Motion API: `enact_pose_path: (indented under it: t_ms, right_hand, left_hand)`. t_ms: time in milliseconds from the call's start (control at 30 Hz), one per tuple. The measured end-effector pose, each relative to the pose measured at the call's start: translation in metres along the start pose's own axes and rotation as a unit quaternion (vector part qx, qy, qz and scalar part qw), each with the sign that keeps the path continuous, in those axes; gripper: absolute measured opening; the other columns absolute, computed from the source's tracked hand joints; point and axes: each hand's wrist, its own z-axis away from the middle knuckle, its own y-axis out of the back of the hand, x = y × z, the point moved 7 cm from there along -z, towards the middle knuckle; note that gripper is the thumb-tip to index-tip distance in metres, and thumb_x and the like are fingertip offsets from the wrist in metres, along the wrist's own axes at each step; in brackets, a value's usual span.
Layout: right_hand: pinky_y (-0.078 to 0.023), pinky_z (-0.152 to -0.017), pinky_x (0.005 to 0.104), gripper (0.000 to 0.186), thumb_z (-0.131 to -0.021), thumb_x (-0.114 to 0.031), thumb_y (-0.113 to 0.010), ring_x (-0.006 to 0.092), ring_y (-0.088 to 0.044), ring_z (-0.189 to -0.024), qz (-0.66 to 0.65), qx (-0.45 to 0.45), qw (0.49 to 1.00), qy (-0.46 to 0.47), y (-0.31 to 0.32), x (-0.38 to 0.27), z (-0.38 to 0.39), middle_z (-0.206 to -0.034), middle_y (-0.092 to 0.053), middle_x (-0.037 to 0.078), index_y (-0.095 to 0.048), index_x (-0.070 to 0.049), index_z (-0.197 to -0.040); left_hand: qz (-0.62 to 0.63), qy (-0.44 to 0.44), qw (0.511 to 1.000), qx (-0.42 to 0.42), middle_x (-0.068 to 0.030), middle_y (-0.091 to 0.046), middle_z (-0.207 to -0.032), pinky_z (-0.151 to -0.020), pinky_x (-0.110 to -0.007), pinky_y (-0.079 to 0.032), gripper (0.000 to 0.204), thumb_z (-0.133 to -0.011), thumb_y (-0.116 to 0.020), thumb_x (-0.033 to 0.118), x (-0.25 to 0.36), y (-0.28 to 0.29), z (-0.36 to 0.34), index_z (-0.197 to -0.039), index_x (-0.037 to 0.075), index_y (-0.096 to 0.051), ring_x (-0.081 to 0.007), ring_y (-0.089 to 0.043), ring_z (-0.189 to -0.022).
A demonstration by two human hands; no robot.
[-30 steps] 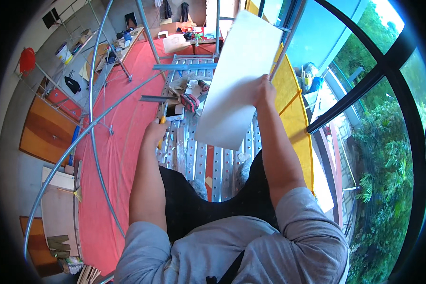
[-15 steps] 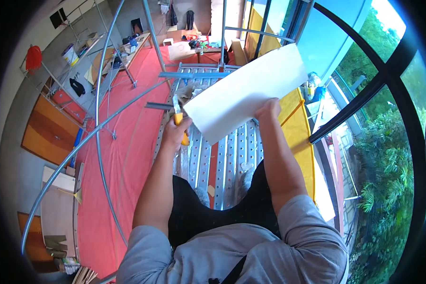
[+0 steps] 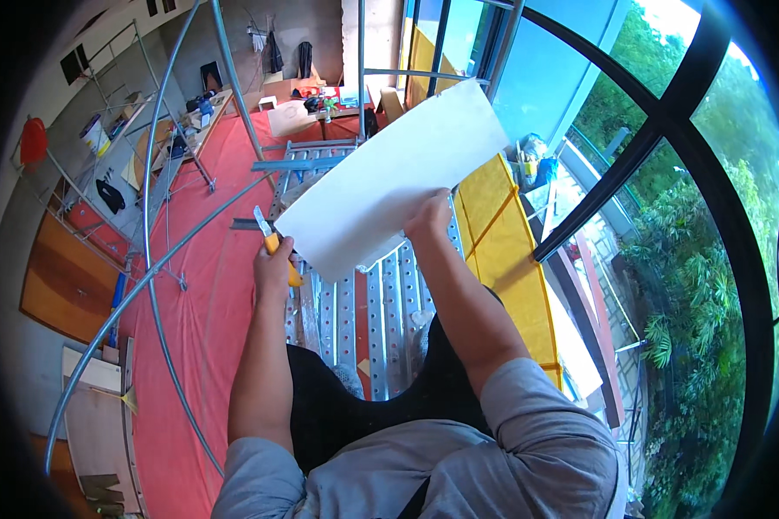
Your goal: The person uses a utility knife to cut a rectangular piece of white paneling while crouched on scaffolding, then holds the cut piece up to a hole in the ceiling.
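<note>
My left hand (image 3: 272, 270) is closed around a yellow-handled utility knife (image 3: 271, 240), its blade pointing up and away from me. The knife is close beside the left end of a white rectangular sheet (image 3: 389, 177); whether they touch I cannot tell. My right hand (image 3: 430, 216) grips the sheet by its near edge, and the fingers on the far side are hidden behind it. Tilted, with its right end higher, the sheet is held over a perforated metal scaffold platform (image 3: 389, 298).
Scaffold tubes (image 3: 151, 259) cross on the left above a red floor covering (image 3: 182, 346). Metal strips (image 3: 299, 163) lie across the platform beyond my hands. To the right are a yellow panel (image 3: 515, 290) and black window frames (image 3: 610, 186). A cluttered table (image 3: 346, 112) stands at the back.
The whole view has shifted, so the surroundings appear farther left. Both hands, the knife and the sheet also sit farther left in the picture. Each hand keeps its hold.
</note>
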Motion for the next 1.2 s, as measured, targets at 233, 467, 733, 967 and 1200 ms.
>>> enact_pose_path:
  t_ms: [233, 467, 733, 967, 1200]
  right_hand:
    - [-0.046, -0.105, 0.0524, 0.062, -0.108, -0.045, -0.036, 0.0372, -0.055, -0.126, 0.005, 0.005, 1.000, -0.005, -0.001, 0.004, 0.009, -0.143, -0.051, 0.019, -0.041, 0.004, -0.145]
    - [-0.044, -0.108, 0.0507, 0.069, -0.106, -0.053, -0.039, 0.0368, -0.053, -0.127, 0.025, -0.018, 1.000, -0.006, -0.007, 0.010, 0.010, -0.144, -0.049, 0.017, -0.039, 0.004, -0.146]
    - [-0.052, -0.098, 0.0492, 0.068, -0.103, -0.057, -0.043, 0.0338, -0.060, -0.115, 0.072, -0.014, 0.997, 0.028, 0.006, 0.000, -0.006, -0.132, -0.057, 0.016, -0.047, 0.002, -0.138]
    - [-0.051, -0.084, 0.0415, 0.068, -0.102, -0.057, -0.047, 0.0304, -0.064, -0.099, 0.342, 0.053, 0.922, 0.175, 0.007, -0.026, -0.024, -0.107, -0.066, 0.020, -0.063, 0.007, -0.114]
    - [-0.044, -0.067, 0.0380, 0.061, -0.099, -0.058, -0.055, 0.0217, -0.052, -0.070, 0.521, -0.053, 0.785, 0.331, -0.033, -0.034, 0.008, -0.070, -0.055, 0.010, -0.059, 0.001, -0.084]
  left_hand:
    - [0.006, 0.010, 1.000, 0.006, 0.0006, -0.059, -0.075, -0.053, -0.026, -0.045, 0.013, -0.094, -0.070, 0.016, -0.001, 0.005, 0.002, -0.098, 0.006, -0.062, -0.0098, -0.056, -0.060]
    - [-0.019, -0.004, 1.000, -0.003, 0.0005, -0.059, -0.075, -0.052, -0.027, -0.045, 0.016, -0.093, -0.072, 0.018, 0.000, 0.017, 0.002, -0.098, 0.006, -0.062, -0.0099, -0.056, -0.057]
    - [-0.075, 0.025, 0.996, 0.026, -0.0005, -0.062, -0.076, -0.050, -0.027, -0.044, 0.023, -0.097, -0.068, 0.029, 0.006, 0.042, -0.011, -0.097, 0.006, -0.063, -0.0090, -0.054, -0.056]
    - [-0.257, -0.056, 0.965, -0.001, -0.0005, -0.063, -0.076, -0.050, -0.027, -0.042, 0.020, -0.095, -0.067, 0.026, -0.010, 0.035, -0.027, -0.100, 0.007, -0.065, -0.0087, -0.053, -0.056]
    - [-0.306, -0.007, 0.952, 0.018, 0.0004, -0.062, -0.074, -0.051, -0.028, -0.043, 0.027, -0.094, -0.069, 0.033, -0.018, 0.074, -0.036, -0.101, 0.006, -0.066, -0.0086, -0.053, -0.058]
